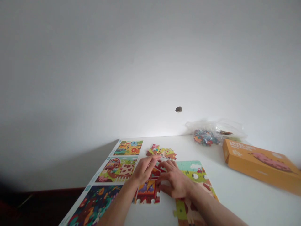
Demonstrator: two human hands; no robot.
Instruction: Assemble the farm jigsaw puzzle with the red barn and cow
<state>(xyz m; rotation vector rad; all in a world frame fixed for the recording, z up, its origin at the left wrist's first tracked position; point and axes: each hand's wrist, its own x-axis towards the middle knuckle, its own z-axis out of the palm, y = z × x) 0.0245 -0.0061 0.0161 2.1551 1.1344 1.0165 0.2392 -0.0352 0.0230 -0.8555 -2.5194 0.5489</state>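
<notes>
In the head view, the puzzle is lying flat on the tabletop (166, 215), in separate sections around the hands. The barn section (147, 191) is sitting mostly under and between them, and the field section (192, 169) is lying to the right, partly hidden by the right forearm. Lower down, the two are standing a little apart.

The left hand (144, 169) is leaning over the barn section's upper part, its grip nearly straight, the fingers lying close together. The right hand (175, 180) is bending its grip into a loose, half-open curl, the fingertips reaching down to the barn section's right side. Whether either is pinching a piece, I cannot tell.

The pieces are looking like thin, light, fairly stiff card, probably sliding easily on the smooth surface; their tabs are likely bending if forced. Flat fingertips on the face or a pinch at the outer edges would be suiting them, while lifting a joined section by one corner would be risking a break.

Loose pieces (170, 153) are lying just beyond the hands. The picture sheet (94, 179) is spreading out on the left, close to the left forearm. The box (258, 163) and plastic bags (204, 136) are resting farther right, out of the way, while the hands themselves are covering the upper joins
</notes>
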